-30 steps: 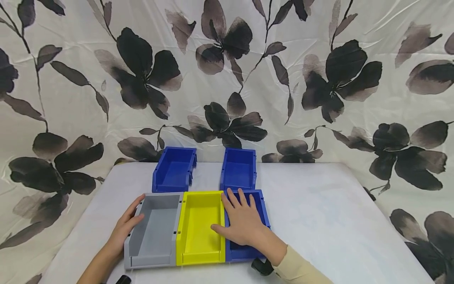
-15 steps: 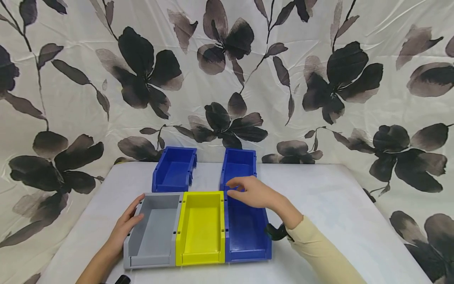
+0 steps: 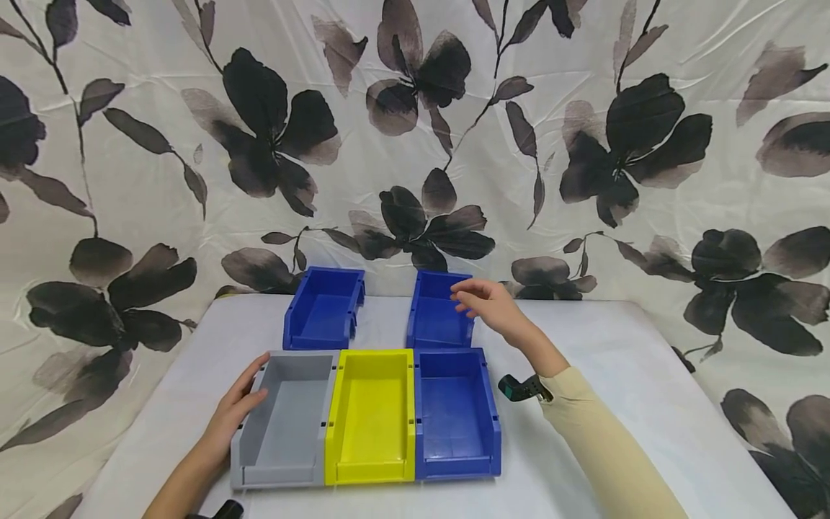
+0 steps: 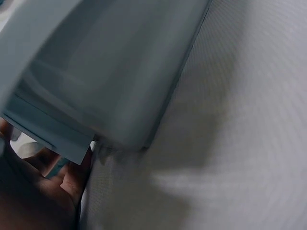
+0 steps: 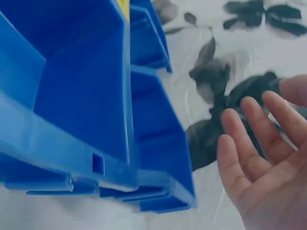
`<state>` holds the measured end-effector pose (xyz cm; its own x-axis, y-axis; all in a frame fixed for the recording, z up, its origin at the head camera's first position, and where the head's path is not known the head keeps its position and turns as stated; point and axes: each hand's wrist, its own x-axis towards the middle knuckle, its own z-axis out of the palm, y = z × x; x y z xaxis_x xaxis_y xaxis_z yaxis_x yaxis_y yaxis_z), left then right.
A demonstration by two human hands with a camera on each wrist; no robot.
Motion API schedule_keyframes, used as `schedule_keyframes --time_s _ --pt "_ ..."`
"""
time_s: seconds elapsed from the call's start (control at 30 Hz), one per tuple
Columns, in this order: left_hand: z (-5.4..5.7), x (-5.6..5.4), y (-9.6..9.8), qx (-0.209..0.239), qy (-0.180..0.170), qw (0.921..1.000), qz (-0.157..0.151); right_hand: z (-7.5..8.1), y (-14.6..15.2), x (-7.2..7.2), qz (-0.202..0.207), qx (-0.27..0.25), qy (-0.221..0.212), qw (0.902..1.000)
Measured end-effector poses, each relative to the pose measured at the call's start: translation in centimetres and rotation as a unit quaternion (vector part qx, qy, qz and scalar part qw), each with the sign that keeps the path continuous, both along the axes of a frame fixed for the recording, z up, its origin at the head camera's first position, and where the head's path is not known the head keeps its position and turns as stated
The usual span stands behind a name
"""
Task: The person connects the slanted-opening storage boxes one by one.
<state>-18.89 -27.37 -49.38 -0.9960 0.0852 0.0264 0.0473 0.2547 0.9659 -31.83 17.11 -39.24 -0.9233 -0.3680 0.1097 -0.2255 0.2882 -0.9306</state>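
Three storage bins stand side by side: a grey bin, a yellow bin and a blue bin. My left hand holds the grey bin's left wall, with the thumb at the rim and the fingers along the outside. In the left wrist view, its fingers show beside the grey bin, partly hidden. My right hand hovers at the right edge of the back right blue bin, fingers loosely bent. The right wrist view shows this hand holding nothing, apart from the bins.
A further blue bin stands at the back left, with a gap between it and the back right one. All the bins stand on a white table. Behind the table hangs a floral cloth.
My right hand has lifted off the front blue bin and moved back and to the right, beside the back right blue bin. The left hand stays on the grey bin.
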Motion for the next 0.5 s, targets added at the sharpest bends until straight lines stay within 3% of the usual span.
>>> schedule_keyframes --time_s 0.3,0.5 --pt "-0.1 -0.1 0.1 0.001 -0.004 1.0000 0.001 -2.5 1.5 -2.0 -0.117 -0.027 -0.052 0.9914" --pt "-0.1 -0.1 0.1 0.003 -0.007 1.0000 0.001 -4.9 2.1 -2.7 -0.153 -0.052 -0.078 0.9838"
